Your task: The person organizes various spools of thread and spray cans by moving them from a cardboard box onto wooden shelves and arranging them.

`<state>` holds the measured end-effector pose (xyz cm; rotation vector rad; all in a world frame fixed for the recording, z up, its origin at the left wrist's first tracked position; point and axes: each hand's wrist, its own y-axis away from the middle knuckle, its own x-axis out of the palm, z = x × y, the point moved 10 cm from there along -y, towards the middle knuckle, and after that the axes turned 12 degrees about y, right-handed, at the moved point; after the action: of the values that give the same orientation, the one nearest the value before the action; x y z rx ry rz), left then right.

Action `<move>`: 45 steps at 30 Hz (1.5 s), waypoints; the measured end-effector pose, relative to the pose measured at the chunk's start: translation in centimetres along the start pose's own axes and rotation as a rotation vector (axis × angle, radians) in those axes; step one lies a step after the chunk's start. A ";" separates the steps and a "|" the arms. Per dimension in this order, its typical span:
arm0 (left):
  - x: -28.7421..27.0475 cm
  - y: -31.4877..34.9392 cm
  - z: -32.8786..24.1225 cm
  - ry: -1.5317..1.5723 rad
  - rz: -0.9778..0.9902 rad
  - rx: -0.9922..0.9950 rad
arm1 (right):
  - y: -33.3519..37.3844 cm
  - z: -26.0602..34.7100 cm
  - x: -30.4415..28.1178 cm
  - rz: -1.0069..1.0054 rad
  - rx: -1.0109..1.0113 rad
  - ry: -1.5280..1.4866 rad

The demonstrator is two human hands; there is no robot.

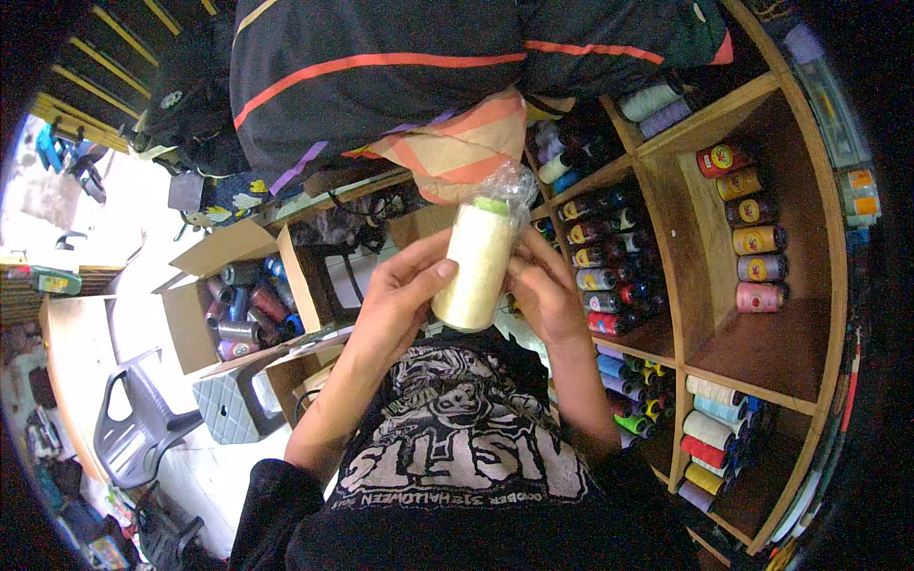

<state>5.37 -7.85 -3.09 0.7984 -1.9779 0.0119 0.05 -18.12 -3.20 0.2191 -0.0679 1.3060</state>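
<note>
A large cream-coloured spool of thread (473, 271), green at its upper end, is held tilted in front of my chest. Clear plastic wrap (512, 186) bunches up around its top. My left hand (405, 285) grips the spool from the left, thumb laid along its side and the other fingers behind it. On the right side, my right hand (543, 290) is closed against the spool and its wrap; its fingertips are partly hidden behind them.
Wooden shelving (681, 276) on the right holds many thread spools in rows. At left stand an open cardboard box (228, 309) of spools and a grey plastic chair (148, 409). Dark fabric bundles with orange stripes (381, 62) hang or lie just beyond my hands.
</note>
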 end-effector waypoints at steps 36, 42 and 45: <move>4.9 -0.1 -0.9 -0.971 0.053 0.437 | 1.5 1.4 -3.1 -0.411 -0.089 0.202; 8.6 -1.4 1.8 -1.061 0.285 0.411 | 4.1 6.7 -7.1 -0.628 -0.239 0.525; 11.4 -1.9 3.3 -1.085 0.392 0.437 | 6.6 8.2 -9.7 -0.767 -0.261 0.660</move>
<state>0.18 -16.42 3.56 0.7309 -3.2200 0.3080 -8.21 -27.34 3.91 -0.3889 0.3748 0.5428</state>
